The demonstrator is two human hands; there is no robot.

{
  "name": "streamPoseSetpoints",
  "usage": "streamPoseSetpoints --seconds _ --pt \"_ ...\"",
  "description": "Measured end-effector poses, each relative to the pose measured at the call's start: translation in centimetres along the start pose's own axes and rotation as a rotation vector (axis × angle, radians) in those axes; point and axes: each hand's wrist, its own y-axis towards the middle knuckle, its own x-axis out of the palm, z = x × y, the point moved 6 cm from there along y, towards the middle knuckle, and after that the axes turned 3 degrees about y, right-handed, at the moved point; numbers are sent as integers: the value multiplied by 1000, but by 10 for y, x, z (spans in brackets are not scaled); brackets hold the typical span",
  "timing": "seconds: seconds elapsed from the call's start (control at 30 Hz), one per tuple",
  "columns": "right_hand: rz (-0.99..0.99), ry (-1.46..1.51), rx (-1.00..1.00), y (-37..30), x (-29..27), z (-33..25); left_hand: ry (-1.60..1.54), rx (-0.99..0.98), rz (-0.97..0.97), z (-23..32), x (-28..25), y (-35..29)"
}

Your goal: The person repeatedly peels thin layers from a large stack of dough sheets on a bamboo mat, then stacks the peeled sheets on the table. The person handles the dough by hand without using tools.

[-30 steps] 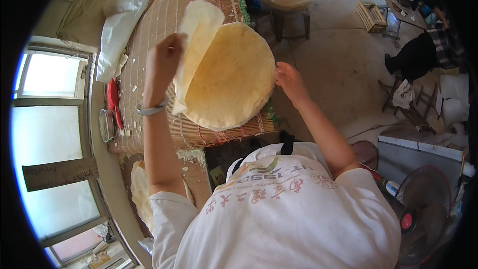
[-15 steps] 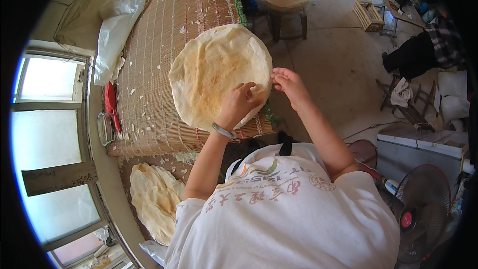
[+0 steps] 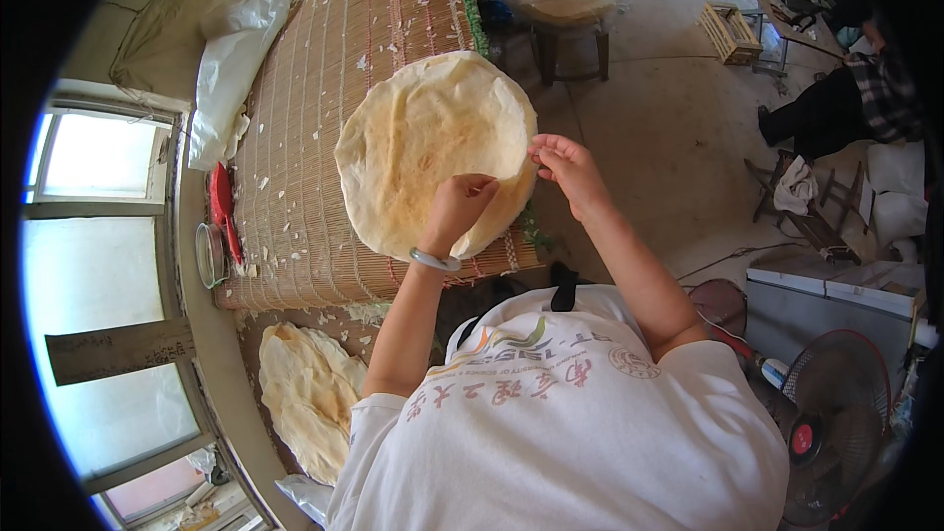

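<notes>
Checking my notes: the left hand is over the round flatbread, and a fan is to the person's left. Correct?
Wrong side: the head view shows the fan to the person's right; the left hand is over the round flatbread.

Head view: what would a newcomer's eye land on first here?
Likely the big round flatbread at the near end of the slatted mat, with the left hand over its lower part and the right hand at its right rim. The white shirt filling the bottom middle and the bright window at left may come next. The red tool beside the mat's left edge also stands out.
</notes>
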Motion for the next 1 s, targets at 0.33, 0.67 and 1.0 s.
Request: streamPoseSetpoints --seconds 0.33,0.67,1.0 --pt "-119 -902 -1014 -58 43 -42 174 128 167 34 -16 -13" --pt "-271 -1103 -921 -50 52 -10 53 71 391 3 -91 4" --pt "-141 -1136 -837 -10 48 -20 454 163 334 60 -7 -16"
